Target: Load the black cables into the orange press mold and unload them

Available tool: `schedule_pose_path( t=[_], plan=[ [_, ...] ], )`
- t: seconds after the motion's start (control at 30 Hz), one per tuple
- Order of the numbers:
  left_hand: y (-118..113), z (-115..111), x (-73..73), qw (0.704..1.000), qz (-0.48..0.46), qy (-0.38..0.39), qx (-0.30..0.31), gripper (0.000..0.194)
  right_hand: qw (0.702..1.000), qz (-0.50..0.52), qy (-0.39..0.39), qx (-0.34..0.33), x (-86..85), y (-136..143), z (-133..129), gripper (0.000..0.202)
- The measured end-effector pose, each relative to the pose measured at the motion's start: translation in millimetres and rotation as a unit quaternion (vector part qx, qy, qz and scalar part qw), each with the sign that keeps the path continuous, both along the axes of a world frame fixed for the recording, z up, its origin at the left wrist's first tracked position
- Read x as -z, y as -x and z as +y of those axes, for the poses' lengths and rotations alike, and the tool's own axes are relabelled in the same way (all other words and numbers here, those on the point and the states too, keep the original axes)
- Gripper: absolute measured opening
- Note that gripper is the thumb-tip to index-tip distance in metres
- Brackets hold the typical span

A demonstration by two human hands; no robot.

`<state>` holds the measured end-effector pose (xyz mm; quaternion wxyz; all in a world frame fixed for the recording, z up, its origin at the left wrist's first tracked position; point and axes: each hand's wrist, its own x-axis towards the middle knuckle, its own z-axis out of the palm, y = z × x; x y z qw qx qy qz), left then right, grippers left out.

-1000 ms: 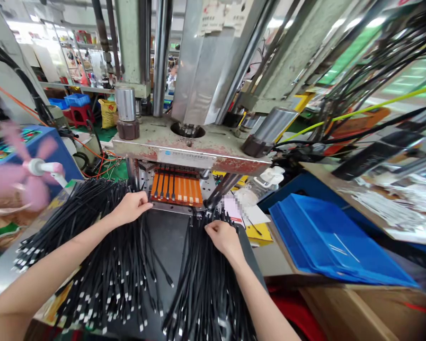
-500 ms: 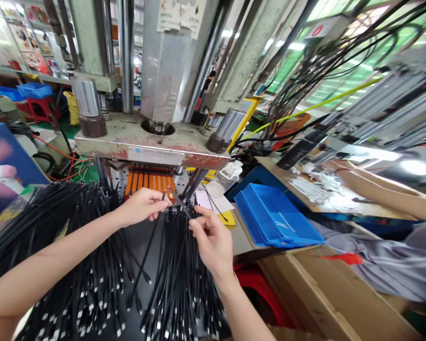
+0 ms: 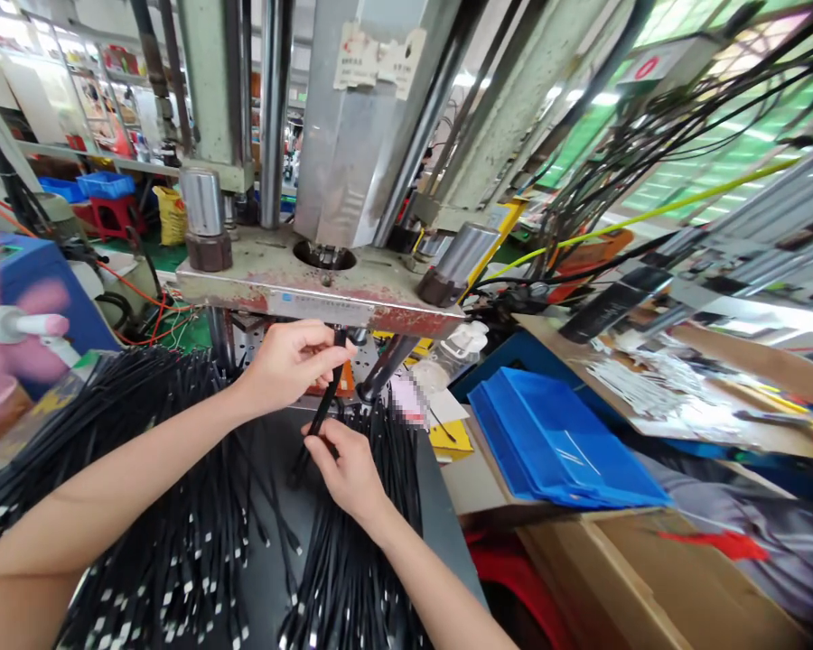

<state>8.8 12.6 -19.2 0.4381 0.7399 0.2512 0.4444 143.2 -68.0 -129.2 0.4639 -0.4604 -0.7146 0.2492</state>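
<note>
My left hand (image 3: 291, 363) is closed, its thumb and fingers pinching the upper end of some black cables (image 3: 328, 394) just below the press plate (image 3: 285, 293). Lower down, my right hand (image 3: 349, 469) grips the same cables, which slant between the two hands. Whether they are two or more strands I cannot tell. Behind them an orange fixture (image 3: 344, 385) shows in part under the press. A pile of black cables with pale connector ends (image 3: 176, 515) lies beneath my left forearm. Another cable pile (image 3: 352, 569) lies under my right wrist.
Stacked blue trays (image 3: 548, 433) stand on the right, with an open cardboard box (image 3: 650, 569) in front. Near the press are a clear plastic jug (image 3: 455, 350) and a press post (image 3: 389, 366). A pink fan (image 3: 17, 329) spins at left. Grey cloth (image 3: 738, 515) shows at far right.
My left hand has moved up and right to the press plate, my right hand down and left. Both now hold black cables together. The view has shifted; a person's arm at right is gone.
</note>
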Motion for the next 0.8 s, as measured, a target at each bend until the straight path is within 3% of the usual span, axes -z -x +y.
schedule_pose_path(
  t=[0.17,0.37,0.6,0.8],
  plan=[
    [12,10,-25.4,0.985,0.060,0.064,0.147,0.033,0.995,-0.013,0.003,-0.096,-2.6,8,4,0.015],
    [16,19,-31.2,0.995,0.018,0.051,0.086,0.035,0.993,-0.053,0.014,-0.101,-2.5,9,5,0.007],
    [20,27,-34.1,0.979,0.015,0.085,0.183,0.036,0.979,-0.099,0.043,-0.171,-5.8,5,10,0.007],
    [19,30,-31.6,0.978,0.028,0.085,0.188,0.021,0.967,-0.132,0.035,-0.215,-6.8,4,9,0.013]
  ],
)
